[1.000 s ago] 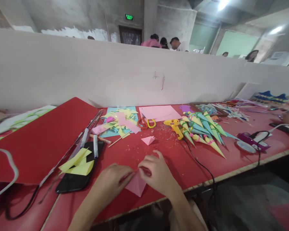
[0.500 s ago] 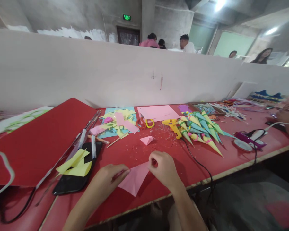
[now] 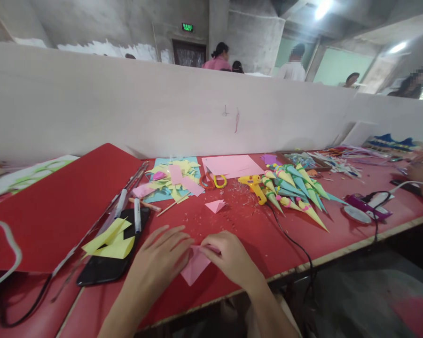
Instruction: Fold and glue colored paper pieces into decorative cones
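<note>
A pink paper (image 3: 194, 268) lies between my hands near the front edge of the red table. On its left side my left hand (image 3: 164, 253) rests with its fingers stretched and slightly apart, the fingertips at the paper's upper edge. My right hand (image 3: 227, 256) has its thumb and fingers closed on the paper's upper right edge. Just beyond them sits a small folded pink paper piece (image 3: 215, 206). Farther back are orange-and-yellow-handled scissors (image 3: 219, 181) and a yellow glue gun (image 3: 254, 186).
Several paper cones (image 3: 298, 183) lie at the right, before a purple device (image 3: 364, 206) with cables. A black phone (image 3: 104, 270) and a large red board (image 3: 66, 206) are at the left. A white partition (image 3: 162, 112) stands behind; people are beyond it.
My hands have come closer together over the pink paper, and less of it shows. My left hand's fingers have opened out. Beyond the partition, people have shifted.
</note>
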Demonstrator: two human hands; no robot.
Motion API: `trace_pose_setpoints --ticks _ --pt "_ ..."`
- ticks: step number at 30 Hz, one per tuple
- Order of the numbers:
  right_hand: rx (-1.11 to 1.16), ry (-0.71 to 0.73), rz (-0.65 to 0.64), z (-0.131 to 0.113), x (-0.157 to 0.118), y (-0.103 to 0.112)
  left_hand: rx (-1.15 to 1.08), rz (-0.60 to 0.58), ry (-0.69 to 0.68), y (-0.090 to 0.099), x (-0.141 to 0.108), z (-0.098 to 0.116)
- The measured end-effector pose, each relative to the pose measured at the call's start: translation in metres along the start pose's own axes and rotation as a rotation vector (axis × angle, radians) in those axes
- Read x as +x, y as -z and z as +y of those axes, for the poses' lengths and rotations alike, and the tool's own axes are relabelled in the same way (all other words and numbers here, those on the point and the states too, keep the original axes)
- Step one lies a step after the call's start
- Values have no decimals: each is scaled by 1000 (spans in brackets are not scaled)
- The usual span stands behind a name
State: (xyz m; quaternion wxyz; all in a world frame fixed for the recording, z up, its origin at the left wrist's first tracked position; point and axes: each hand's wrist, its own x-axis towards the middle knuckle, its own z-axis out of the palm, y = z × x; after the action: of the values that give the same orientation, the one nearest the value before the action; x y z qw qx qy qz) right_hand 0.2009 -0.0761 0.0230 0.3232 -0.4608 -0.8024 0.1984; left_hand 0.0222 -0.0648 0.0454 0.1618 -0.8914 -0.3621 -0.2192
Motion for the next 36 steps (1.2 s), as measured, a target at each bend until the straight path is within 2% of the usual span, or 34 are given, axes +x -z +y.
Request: trace_pose_setpoints --ticks 2,6,13,18,22,25,28,30,33,36 --pt "12 -14 -15 -1 0 -3 0 20 -36 -2 2 5" --pt "83 -17 -24 -4 1 -4 45 38 -23 -3 3 11" --pt "306 -48 -2 -5 1 5 92 34 -52 4 -4 3" --pt "342 -95 50 3 -1 9 120 50 6 6 -12 -11" --pt "354 -105 69 7 -2 11 219 33 110 8 -20 -26" --pt "330 -110 82 7 -2 10 243 86 173 8 -22 -30" --pt "276 -90 81 4 -1 8 228 180 221 7 -18 -20" --pt "271 -67 65 2 -1 6 182 220 197 7 -11 -8" --pt "342 -52 40 1 -1 5 100 200 101 5 -3 5" --pt "389 -61 24 3 -2 5 28 132 92 1 0 9"
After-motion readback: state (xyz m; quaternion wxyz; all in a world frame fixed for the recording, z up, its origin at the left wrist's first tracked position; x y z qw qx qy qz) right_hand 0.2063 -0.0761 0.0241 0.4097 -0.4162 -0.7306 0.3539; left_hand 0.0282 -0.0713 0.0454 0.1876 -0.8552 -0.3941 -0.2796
